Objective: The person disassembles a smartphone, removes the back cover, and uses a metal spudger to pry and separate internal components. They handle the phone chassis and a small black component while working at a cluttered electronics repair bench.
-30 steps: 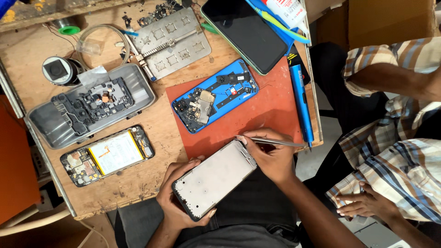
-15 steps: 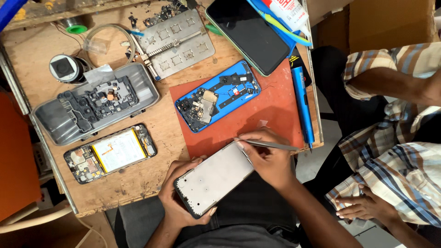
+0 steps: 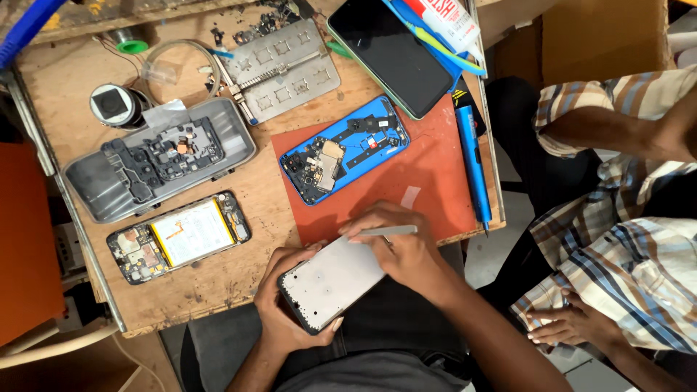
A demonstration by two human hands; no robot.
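Note:
My left hand (image 3: 279,305) grips a phone frame (image 3: 330,282), its grey inner side up, over my lap at the table's near edge. My right hand (image 3: 403,250) holds metal tweezers (image 3: 388,231) and rests on the frame's upper end, fingers curled over its corner. Just beyond lies a red mat (image 3: 428,170) with a blue phone back (image 3: 345,149) opened up, small parts inside.
A grey tray of parts (image 3: 156,167), an opened phone with a battery (image 3: 178,237), a metal fixture plate (image 3: 279,69), a dark-screened phone (image 3: 392,54) and a blue screwdriver (image 3: 473,163) lie on the wooden table (image 3: 225,279). Another person in a plaid shirt (image 3: 617,239) sits at the right.
My right hand has slid down onto the frame's top corner, and the tweezers now lie across it. The frame has shifted slightly right in my left hand.

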